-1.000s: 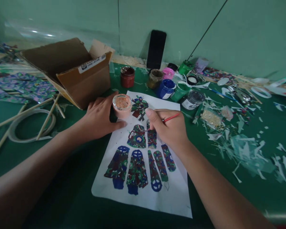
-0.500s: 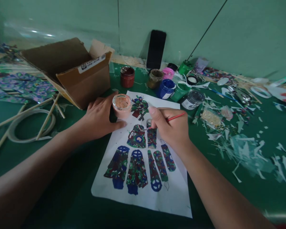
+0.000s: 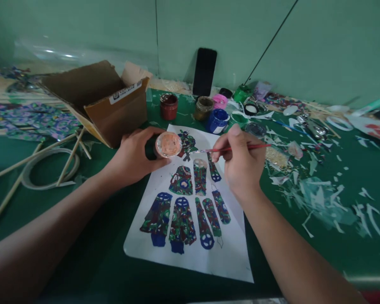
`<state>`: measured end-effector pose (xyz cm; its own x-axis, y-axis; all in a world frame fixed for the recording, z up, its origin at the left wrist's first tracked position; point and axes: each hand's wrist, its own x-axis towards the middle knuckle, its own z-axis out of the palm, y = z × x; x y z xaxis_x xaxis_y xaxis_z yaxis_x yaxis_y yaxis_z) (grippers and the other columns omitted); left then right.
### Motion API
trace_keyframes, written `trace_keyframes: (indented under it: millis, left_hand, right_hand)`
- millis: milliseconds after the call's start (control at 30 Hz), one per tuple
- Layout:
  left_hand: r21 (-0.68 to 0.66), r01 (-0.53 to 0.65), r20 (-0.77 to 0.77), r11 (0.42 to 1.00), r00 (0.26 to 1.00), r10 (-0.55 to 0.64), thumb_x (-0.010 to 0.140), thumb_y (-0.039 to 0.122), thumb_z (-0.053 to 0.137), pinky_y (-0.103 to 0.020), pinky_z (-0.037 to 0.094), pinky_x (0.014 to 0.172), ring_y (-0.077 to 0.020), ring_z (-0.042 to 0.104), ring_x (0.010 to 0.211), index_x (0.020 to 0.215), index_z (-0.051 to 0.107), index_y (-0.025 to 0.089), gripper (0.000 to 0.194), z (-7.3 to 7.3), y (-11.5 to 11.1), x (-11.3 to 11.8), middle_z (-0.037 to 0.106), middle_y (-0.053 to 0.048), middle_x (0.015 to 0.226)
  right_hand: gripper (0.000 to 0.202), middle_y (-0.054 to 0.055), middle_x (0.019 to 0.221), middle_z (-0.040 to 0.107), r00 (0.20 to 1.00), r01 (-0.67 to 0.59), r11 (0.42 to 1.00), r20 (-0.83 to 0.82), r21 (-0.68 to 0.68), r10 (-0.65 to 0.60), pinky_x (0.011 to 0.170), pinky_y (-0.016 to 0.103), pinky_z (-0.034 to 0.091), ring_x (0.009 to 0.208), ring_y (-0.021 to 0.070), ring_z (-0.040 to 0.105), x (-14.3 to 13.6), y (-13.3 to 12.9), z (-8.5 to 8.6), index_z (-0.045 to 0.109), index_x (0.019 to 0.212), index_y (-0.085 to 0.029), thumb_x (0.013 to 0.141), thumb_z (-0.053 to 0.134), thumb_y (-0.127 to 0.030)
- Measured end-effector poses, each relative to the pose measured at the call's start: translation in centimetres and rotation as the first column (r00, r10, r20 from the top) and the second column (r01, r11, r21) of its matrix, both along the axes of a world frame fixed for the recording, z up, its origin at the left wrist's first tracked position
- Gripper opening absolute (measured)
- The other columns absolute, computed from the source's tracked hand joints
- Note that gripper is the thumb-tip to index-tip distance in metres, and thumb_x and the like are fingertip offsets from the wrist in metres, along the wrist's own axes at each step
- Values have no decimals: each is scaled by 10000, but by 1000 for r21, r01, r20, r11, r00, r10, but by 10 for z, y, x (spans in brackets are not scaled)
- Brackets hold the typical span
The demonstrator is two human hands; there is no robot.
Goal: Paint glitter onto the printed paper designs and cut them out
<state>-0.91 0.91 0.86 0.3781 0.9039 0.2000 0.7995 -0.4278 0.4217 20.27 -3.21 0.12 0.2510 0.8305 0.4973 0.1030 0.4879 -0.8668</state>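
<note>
My left hand (image 3: pixel 136 154) is wrapped round a small jar of peach paint (image 3: pixel 169 145), its open top tilted towards me. A thin red paintbrush (image 3: pixel 237 148) is pinched in my right hand (image 3: pixel 240 158), with its tip pointing left, over the paper near the jar. Beneath both hands lies a white sheet of paper (image 3: pixel 174 266) bearing several painted shapes, such as a painted torso piece (image 3: pixel 181 180) and a painted strip (image 3: pixel 200 177), in dark red, green and blue. My right hand hides part of the sheet's right edge.
An open cardboard box (image 3: pixel 117 114) stands at the left by a tape roll (image 3: pixel 34 169) and wooden sticks. Paint jars, including a dark red jar (image 3: pixel 169 107) and a blue jar (image 3: pixel 218 121), stand behind the paper. A phone (image 3: pixel 204 71) leans on the wall. Plastic scraps (image 3: pixel 323 198) litter the right.
My right hand has lifted off the painted strip and turned, bringing the brush up and level towards the jar. My left hand has tilted the peach jar and shifted it slightly right.
</note>
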Motion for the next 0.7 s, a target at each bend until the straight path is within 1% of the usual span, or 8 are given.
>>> trace_keyframes:
  millis: [133, 200, 267, 333, 400, 533, 633, 700]
  left_hand:
    - [51, 132, 32, 990, 991, -134, 696, 503, 690, -452, 401, 993, -301, 581, 1128, 1204, 563, 237, 587, 0, -5, 1, 636, -58, 1233]
    - [56, 187, 41, 981, 981, -189, 702, 491, 683, -443, 407, 982, -293, 586, 1118, 1193, 564, 237, 565, 0, -6, 1, 644, -55, 1212]
    - [49, 226, 42, 973, 973, -228, 704, 473, 680, -440, 412, 976, -289, 589, 1109, 1193, 561, 234, 557, 0, -7, 1, 647, -58, 1193]
    - [36, 244, 53, 969, 968, -246, 704, 459, 685, -432, 422, 973, -282, 595, 1095, 1196, 557, 225, 561, 0, -7, 0, 646, -63, 1182]
    - [6, 256, 92, 967, 962, -256, 704, 443, 691, -401, 454, 941, -264, 609, 1062, 1200, 553, 215, 563, 1, -8, 0, 642, -66, 1174]
    - [-63, 285, 163, 956, 948, -272, 713, 431, 691, -339, 510, 844, -235, 626, 1014, 1206, 544, 212, 559, 3, -8, -2, 638, -64, 1166]
    - [-74, 271, 154, 960, 954, -258, 720, 426, 685, -343, 519, 847, -235, 624, 1020, 1224, 532, 210, 570, 4, -9, -2, 633, -70, 1182]
    - [-76, 257, 150, 963, 958, -244, 721, 414, 683, -347, 520, 858, -236, 624, 1024, 1231, 528, 202, 574, 5, -9, -1, 631, -76, 1190]
  right_hand:
    - [435, -26, 512, 549, 996, -37, 999, -78, -1, 37, 412, 236, 427, 429, 91, 537, -2, -2, 1, 586, 582, -224, 899, 554, -519]
    - [413, -27, 528, 561, 997, -54, 999, -59, -4, 53, 415, 229, 432, 442, 90, 546, -4, -4, 1, 603, 606, -222, 897, 561, -512]
    - [395, -27, 554, 582, 997, -73, 997, 17, -38, 73, 437, 223, 445, 462, 86, 555, -6, -6, 1, 621, 632, -215, 899, 564, -501]
    - [378, -24, 582, 603, 987, -98, 992, 120, -81, 107, 470, 220, 460, 485, 82, 561, -8, -8, 0, 630, 650, -208, 901, 568, -484]
    - [370, -24, 585, 607, 973, -127, 986, 180, -104, 144, 492, 217, 462, 500, 81, 564, -9, -9, 0, 632, 654, -202, 906, 567, -466]
    - [374, -25, 583, 607, 974, -130, 985, 174, -110, 148, 484, 207, 441, 498, 76, 560, -9, -9, -1, 631, 657, -198, 917, 552, -455]
    - [375, -22, 592, 616, 966, -152, 978, 189, -142, 177, 490, 203, 443, 511, 78, 570, -9, -8, -2, 633, 655, -197, 906, 564, -466]
    - [381, -22, 587, 616, 964, -182, 969, 164, -169, 209, 487, 200, 447, 506, 77, 571, -9, -7, -2, 634, 648, -197, 896, 574, -480]
